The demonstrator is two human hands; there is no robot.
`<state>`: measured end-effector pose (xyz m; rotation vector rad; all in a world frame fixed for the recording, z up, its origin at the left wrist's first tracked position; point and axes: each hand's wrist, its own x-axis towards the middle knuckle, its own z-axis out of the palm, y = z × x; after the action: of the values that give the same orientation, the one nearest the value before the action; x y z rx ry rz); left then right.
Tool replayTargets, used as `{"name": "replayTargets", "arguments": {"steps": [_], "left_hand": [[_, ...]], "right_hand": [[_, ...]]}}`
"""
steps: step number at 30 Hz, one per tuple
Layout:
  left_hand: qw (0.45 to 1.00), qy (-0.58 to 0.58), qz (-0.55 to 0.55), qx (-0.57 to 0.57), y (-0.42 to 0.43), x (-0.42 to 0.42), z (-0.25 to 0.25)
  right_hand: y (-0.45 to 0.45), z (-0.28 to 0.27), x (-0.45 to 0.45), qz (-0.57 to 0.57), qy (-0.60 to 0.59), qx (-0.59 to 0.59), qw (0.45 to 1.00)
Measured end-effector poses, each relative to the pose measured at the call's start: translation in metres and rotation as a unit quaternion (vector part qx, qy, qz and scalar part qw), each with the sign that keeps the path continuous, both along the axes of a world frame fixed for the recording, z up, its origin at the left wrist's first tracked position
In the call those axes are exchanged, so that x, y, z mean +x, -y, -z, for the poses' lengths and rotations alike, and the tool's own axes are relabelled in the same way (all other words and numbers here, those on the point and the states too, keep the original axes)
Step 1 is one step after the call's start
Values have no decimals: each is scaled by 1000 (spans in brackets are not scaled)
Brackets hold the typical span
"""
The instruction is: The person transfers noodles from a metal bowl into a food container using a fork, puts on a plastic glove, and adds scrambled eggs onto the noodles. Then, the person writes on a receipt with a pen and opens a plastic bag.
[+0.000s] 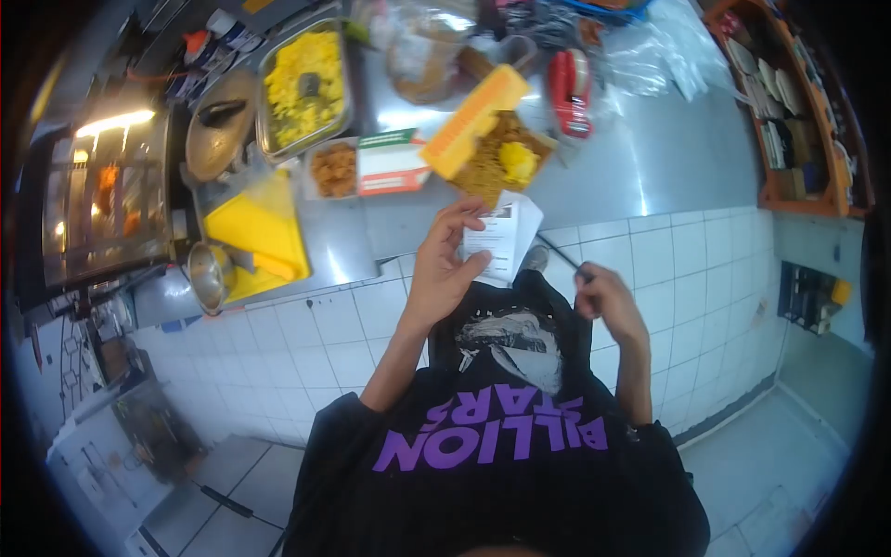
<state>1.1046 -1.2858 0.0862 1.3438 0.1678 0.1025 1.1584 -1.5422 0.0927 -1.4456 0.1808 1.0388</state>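
Observation:
My left hand (450, 260) pinches a folded white printed paper slip (492, 243) between thumb and fingers, just in front of the counter edge. Beyond the slip lies an open takeaway box (478, 121) with an orange-yellow lid; it holds brown grain-like or noodle-like food (485, 176) with a yellow lump (520, 162) on top. My right hand (601, 295) is closed around a thin dark stick-like tool (561, 253), whose kind I cannot make out. Left of the open box is a white, green and orange carton (390, 163).
On the steel counter (668, 167) are a metal tray (345, 111) of yellow food, a tub of brown pieces (332, 169), a red tape dispenser (570, 93) and plastic bags (664, 56). Yellow boards (264, 227) and a metal bowl (209, 277) are left, near a lit glass cabinet (107, 186).

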Motion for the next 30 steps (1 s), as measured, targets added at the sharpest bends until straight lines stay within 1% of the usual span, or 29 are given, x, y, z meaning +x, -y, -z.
{"name": "replayTargets", "arguments": {"steps": [2, 4, 6, 8, 9, 10, 12, 13, 15, 16, 17, 18, 20, 21, 22, 23, 24, 25, 26, 27, 28, 30], "left_hand": [[999, 0, 33, -28, 45, 22, 11], [998, -3, 45, -38, 78, 41, 17], [998, 18, 54, -31, 104, 60, 20], [995, 46, 81, -20, 131, 76, 29], [992, 66, 106, -9, 142, 83, 32], [991, 67, 111, -6, 152, 90, 31], [987, 49, 137, 71, 166, 105, 30], [986, 52, 141, 72, 170, 116, 36], [987, 29, 110, 111, 178, 134, 59], [987, 26, 113, 109, 180, 146, 68], [969, 29, 102, 222, 182, 158, 76], [938, 32, 93, 331, 184, 167, 86], [933, 41, 93, 344, 188, 182, 111], [917, 35, 119, 379, 188, 187, 123], [899, 27, 144, 412, 188, 189, 128], [901, 19, 149, 408, 189, 190, 134], [869, 41, 163, 466, 188, 193, 133], [832, 63, 175, 522, 186, 197, 134], [835, 54, 176, 519, 183, 200, 134], [830, 61, 178, 525, 180, 201, 135], [825, 71, 179, 531, 178, 202, 137], [829, 75, 177, 525, 175, 202, 144]], "right_hand": [[41, -1, 18, 57, 81, -30, 995], [73, 0, 35, 66, 95, -12, 993], [72, -8, 52, 201, 91, 131, 966], [80, 6, 65, 114, 75, 156, 978], [79, 14, 70, 101, 48, 167, 980], [76, 21, 77, 107, 8, 188, 976], [73, 21, 91, 161, 21, 191, 968], [76, 28, 104, 165, 24, 192, 967], [82, 57, 127, 175, 127, 136, 967], [83, 73, 142, 178, 124, 133, 967], [83, 91, 157, 186, 166, 109, 962], [83, 108, 169, 193, 206, 84, 956], [80, 140, 193, 196, 298, 10, 934], [80, 157, 204, 202, 293, 6, 935], [81, 171, 212, 176, 353, -41, 918], [84, 184, 214, 143, 410, -88, 896], [87, 182, 214, 139, 404, -92, 899], [91, 180, 216, 140, 481, -173, 848], [95, 178, 215, 137, 551, -249, 785], [102, 163, 210, 134, 526, -279, 792], [110, 153, 204, 129, 520, -280, 797], [125, 140, 193, 60, 484, -429, 760]]}}
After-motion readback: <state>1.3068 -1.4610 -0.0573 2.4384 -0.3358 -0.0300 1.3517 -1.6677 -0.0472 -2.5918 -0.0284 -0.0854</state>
